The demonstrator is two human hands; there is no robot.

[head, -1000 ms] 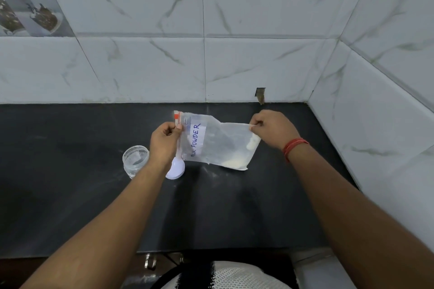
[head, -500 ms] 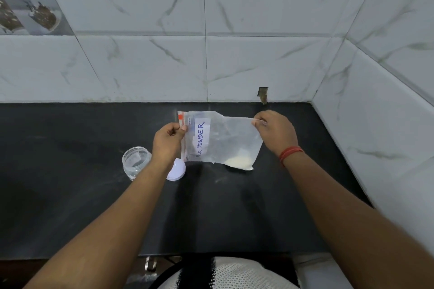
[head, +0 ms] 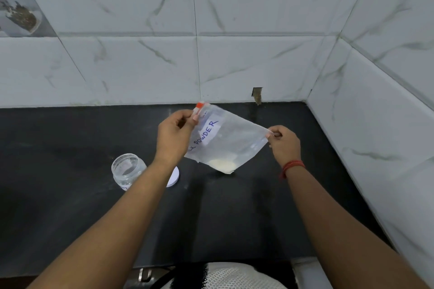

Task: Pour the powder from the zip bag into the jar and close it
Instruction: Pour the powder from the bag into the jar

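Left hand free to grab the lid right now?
Probably not yet. The left hand pinches the zip end of the bag, which the right hand holds by the far corner. The lid lies on the counter under the left wrist, nothing covering it, so letting go would free it.

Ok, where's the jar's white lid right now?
Head view: the white lid lies on the black counter, just right of the open jar, partly hidden by the left forearm.

You stand in a home kitchen corner. A dark stone tabletop [head: 70, 206] runs wall to wall. White marble-look wall tiles [head: 246, 61] rise at 12 o'clock and return at 3 o'clock. A decorative tile [head: 21, 14] printed with spice jars sits at 10 o'clock.
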